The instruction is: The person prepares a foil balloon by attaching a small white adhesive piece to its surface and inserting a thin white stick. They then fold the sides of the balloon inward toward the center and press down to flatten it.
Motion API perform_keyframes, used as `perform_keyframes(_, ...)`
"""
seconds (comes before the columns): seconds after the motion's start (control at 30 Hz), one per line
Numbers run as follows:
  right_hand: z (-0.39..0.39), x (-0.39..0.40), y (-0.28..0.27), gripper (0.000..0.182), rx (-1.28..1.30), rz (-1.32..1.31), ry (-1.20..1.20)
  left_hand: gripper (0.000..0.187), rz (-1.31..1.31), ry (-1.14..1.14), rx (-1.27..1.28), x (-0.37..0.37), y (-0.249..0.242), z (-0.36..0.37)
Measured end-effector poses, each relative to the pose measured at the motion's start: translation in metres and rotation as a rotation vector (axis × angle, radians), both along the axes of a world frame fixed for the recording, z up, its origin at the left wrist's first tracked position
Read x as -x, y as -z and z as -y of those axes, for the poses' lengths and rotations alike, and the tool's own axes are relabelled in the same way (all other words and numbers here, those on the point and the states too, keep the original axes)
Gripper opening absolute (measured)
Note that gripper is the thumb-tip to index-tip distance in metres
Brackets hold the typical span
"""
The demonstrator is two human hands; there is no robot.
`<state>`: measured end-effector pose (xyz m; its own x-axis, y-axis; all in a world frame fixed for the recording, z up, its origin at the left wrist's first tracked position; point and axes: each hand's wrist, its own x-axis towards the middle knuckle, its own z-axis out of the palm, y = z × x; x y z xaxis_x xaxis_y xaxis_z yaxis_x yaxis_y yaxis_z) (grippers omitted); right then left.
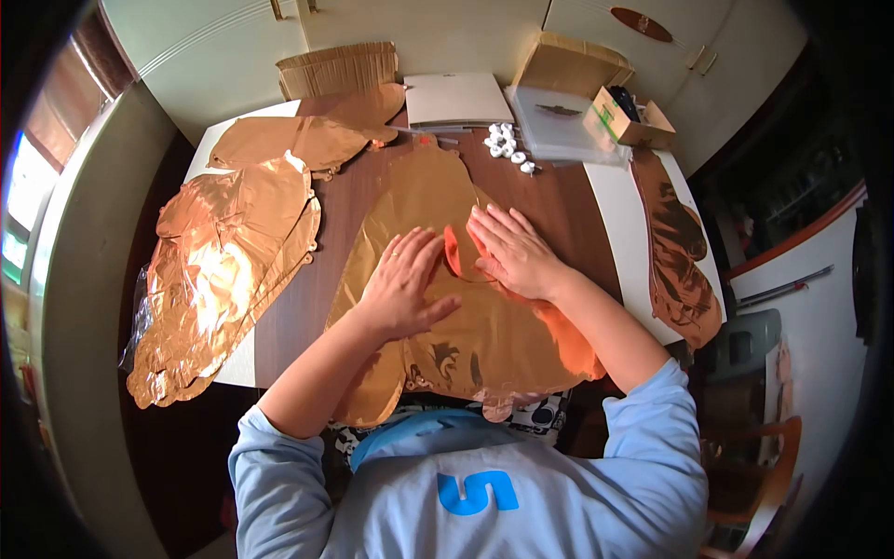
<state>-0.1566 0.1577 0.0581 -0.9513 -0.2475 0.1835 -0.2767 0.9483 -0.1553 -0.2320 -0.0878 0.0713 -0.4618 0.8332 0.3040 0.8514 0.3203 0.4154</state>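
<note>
A large flat copper-coloured foil balloon (pixel 466 345) lies in front of me, its lower edge hanging over the near side of the table. My left hand (pixel 402 279) rests flat on its left half, fingers stretched out and a ring on one of them. Across from it, my right hand (pixel 514 252) lies palm down on the foil with its fingers extended. Between the two hands the foil rises in a curled fold (pixel 453 252) that glows orange. Neither hand grips anything that I can see.
More copper foil balloons lie to the left (pixel 223 242), at the back left (pixel 289 142) and along the right edge (pixel 678 261). Small white rolls (pixel 503 142), a white flat box (pixel 453 99), clear plastic sheets (pixel 563 126) and an open carton (pixel 629 119) stand at the back.
</note>
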Motion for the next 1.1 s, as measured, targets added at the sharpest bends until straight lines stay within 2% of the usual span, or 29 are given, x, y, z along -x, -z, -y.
perform_keyframes(0.1,0.001,0.0,-0.001,0.064,0.004,0.036,0.012,0.073,-0.056,0.02,-0.102,0.004,-0.013,-0.002)
perform_keyframes(0.13,0.002,-0.001,-0.005,0.066,0.015,0.056,0.022,0.066,-0.1,0.069,-0.091,0.005,-0.019,-0.005)
perform_keyframes(0.23,0.002,-0.002,-0.006,0.065,0.025,0.049,0.004,0.064,-0.213,0.176,-0.072,0.002,-0.022,-0.014)
perform_keyframes(0.43,0.0,-0.001,-0.002,0.06,0.063,0.023,0.041,0.066,-0.123,0.205,0.018,0.0,-0.004,-0.011)
perform_keyframes(0.53,0.005,-0.017,-0.016,0.055,0.436,-0.169,0.085,0.065,-0.115,0.197,0.022,0.002,0.0,-0.009)
perform_keyframes(0.6,0.019,-0.054,-0.05,0.045,0.52,-0.189,0.189,0.064,-0.089,0.205,0.024,0.003,0.0,-0.009)
perform_keyframes(0.63,0.021,-0.073,-0.06,0.029,0.35,-0.355,0.156,0.064,-0.089,0.195,0.028,0.003,0.0,-0.007)
perform_keyframes(0.67,0.027,-0.098,-0.075,0.017,0.268,-0.354,0.198,0.064,-0.088,0.191,0.027,0.003,0.0,-0.008)
perform_keyframes(0.7,0.032,-0.125,-0.079,0.016,0.257,-0.323,0.261,0.063,-0.085,0.192,0.024,0.001,0.0,-0.009)
perform_keyframes(0.73,0.045,-0.155,-0.083,0.021,0.454,-0.18,0.441,0.064,-0.086,0.188,0.022,0.0,0.002,-0.01)
perform_keyframes(0.8,0.058,-0.201,-0.074,0.026,0.522,-0.094,0.605,0.064,-0.096,0.186,0.014,0.002,0.003,-0.009)
perform_keyframes(0.83,0.054,-0.232,-0.043,0.026,0.634,0.059,0.671,0.064,-0.09,0.188,0.008,0.001,0.003,-0.01)
perform_keyframes(0.9,0.073,-0.255,-0.012,0.032,1.138,0.281,0.898,0.064,-0.082,0.195,-0.003,0.002,0.002,-0.01)
perform_keyframes(0.97,0.08,-0.26,0.013,0.046,1.615,0.405,0.923,0.064,-0.071,0.2,0.018,0.002,0.0,-0.011)
perform_keyframes(1.0,0.084,-0.254,0.017,0.052,1.866,0.36,0.884,0.065,-0.067,0.195,0.032,0.002,-0.001,-0.012)
perform_keyframes(1.1,0.098,-0.23,0.009,0.051,1.949,0.275,0.886,0.065,-0.069,0.193,0.049,0.002,0.001,-0.011)
